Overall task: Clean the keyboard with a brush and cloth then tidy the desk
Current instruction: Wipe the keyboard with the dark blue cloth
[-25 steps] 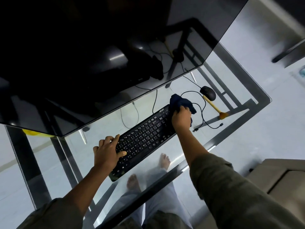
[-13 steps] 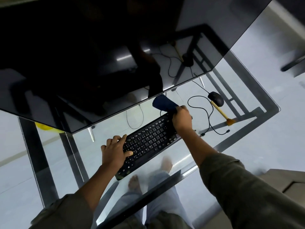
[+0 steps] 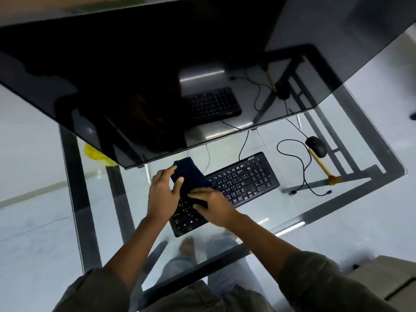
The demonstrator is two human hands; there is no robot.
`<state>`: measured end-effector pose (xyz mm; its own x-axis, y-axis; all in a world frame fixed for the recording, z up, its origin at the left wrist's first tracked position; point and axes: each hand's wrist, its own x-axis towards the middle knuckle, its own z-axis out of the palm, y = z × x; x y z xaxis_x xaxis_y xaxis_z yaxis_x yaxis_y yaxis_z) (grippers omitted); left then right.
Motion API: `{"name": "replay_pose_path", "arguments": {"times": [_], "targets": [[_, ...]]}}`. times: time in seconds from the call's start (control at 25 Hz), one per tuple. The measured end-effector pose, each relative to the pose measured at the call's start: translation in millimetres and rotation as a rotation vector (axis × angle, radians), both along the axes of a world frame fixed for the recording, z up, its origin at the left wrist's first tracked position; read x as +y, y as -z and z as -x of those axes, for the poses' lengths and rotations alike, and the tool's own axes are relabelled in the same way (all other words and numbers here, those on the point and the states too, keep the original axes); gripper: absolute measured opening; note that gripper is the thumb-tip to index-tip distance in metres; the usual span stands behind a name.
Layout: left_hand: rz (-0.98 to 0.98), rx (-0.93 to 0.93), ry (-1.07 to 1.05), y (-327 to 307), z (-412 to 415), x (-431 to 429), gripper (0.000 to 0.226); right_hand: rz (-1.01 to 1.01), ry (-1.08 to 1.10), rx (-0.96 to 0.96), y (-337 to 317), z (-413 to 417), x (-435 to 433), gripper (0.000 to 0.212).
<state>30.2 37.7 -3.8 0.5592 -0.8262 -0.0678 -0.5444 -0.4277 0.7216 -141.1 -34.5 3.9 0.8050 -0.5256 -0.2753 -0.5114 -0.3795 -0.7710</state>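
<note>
Keyboard point(image 3: 244, 177) wipe in progress: L hand point(image 3: 162, 195) & R hand point(image 3: 217, 209) pinch cloth point(image 3: 191, 176) over it; brush point(image 3: 324, 168) right of hands, tidy-up pending.

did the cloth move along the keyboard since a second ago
Yes. The cloth went from the keyboard's end near the mouse toward its opposite, left end.

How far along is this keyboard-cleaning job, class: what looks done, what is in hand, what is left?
Likely done: brushing, since the brush lies on the desk beside the mouse. In hand: the left hand and right hand both hold the cloth over the keyboard's left end. Left: finishing the wipe, then tidying away the brush, the cloth and the loose cable.
</note>
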Motion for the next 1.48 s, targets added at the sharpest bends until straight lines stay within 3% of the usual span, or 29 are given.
{"name": "replay_pose_path", "arguments": {"times": [0.08, 0.16, 0.2, 0.28, 0.36, 0.48, 0.64, 0.76, 0.88, 0.96, 1.16, 1.48], "targets": [[0.03, -0.085, 0.023, 3.1, 3.3, -2.9, 0.037, -0.089, 0.134, -0.127, -4.9, 9.4, -22.7, 0.037], [-0.045, -0.204, 0.108, 11.6, 17.6, -8.0, 0.046, 0.077, 0.308, -0.04, -3.0, 19.7, -61.7, 0.048], [-0.116, -0.257, 0.151, 16.4, 28.9, -13.0, 0.055, 0.184, 0.293, 0.06, -1.9, 23.0, -80.6, 0.054], [-0.257, -0.361, 0.223, 25.0, 55.7, -25.6, 0.064, 0.202, 0.009, 0.295, 0.9, 26.1, -104.6, 0.069], [-0.33, -0.415, 0.246, 30.5, 71.0, -35.9, 0.058, 0.135, -0.29, 0.495, 6.2, 29.9, -115.8, 0.094], [-0.224, -0.468, 0.155, 40.5, 53.0, -21.7, 0.04, 0.209, -0.477, 0.546, 9.4, 37.6, -119.5, 0.131], [-0.141, -0.391, -0.084, 49.1, 24.1, 25.4, 0.02, 0.363, -0.568, 0.574, 19.5, 42.4, -112.1, 0.15], [-0.122, -0.318, -0.206, 45.2, 41.3, 19.6, 0.024, 0.389, -0.577, 0.625, 24.3, 39.8, -107.5, 0.156], [-0.071, -0.312, -0.058, 43.7, 65.4, 15.3, 0.039, 0.41, -0.569, 0.641, 25.4, 42.2, -105.1, 0.158], [-0.11, -0.25, -0.093, 45.9, 60.0, 22.8, 0.051, 0.403, -0.563, 0.638, 25.5, 43.4, -104.7, 0.158], [-0.221, -0.149, -0.251, 51.3, 42.0, 14.8, 0.046, 0.39, -0.552, 0.621, 24.5, 42.4, -106.7, 0.157], [-0.179, -0.023, -0.345, 49.1, 140.2, 92.7, 0.057, 0.4, -0.549, 0.608, 26.0, 44.2, -103.3, 0.157]]}}
